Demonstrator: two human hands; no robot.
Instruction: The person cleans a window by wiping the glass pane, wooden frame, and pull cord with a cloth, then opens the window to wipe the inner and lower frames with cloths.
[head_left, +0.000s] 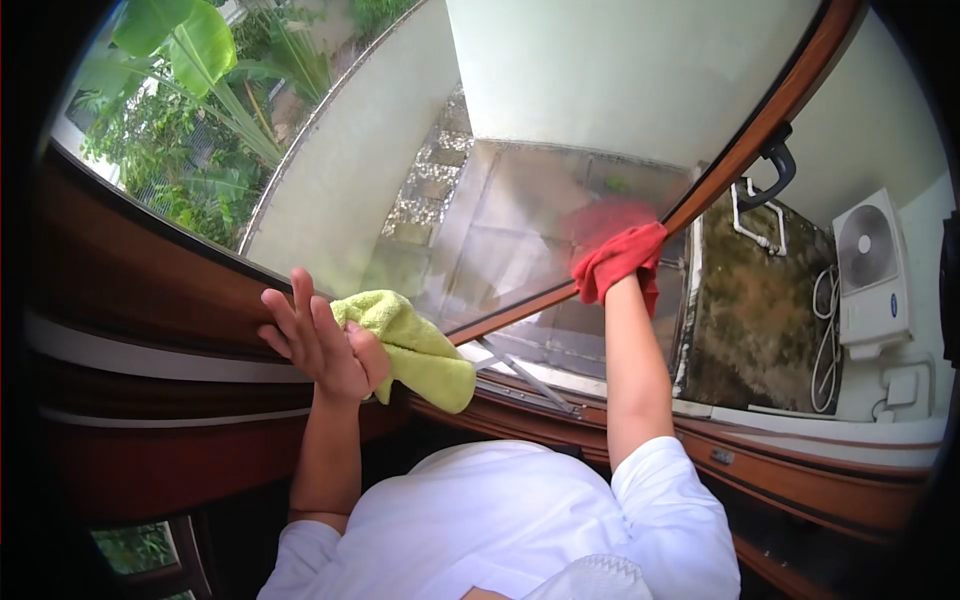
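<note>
A red cloth (618, 262) covers my right hand (628, 275) and lies against the window glass (520, 230), close to its wooden frame (745, 140). A faint red reflection shows in the pane beside it. On the left, a yellow-green cloth (425, 370) hangs from my left hand (330, 345), held at the thumb side while the other fingers stretch up and apart. The fingers of my right hand are hidden under the red cloth. Both arms reach forward from white sleeves.
The tilted window sash has a dark handle (775, 168) at the right and a metal stay (530, 378) below. Outside are an air conditioner unit (872, 270), white pipes (762, 225), a pale wall and green plants (200, 110). A wooden sill (800, 470) runs along the front.
</note>
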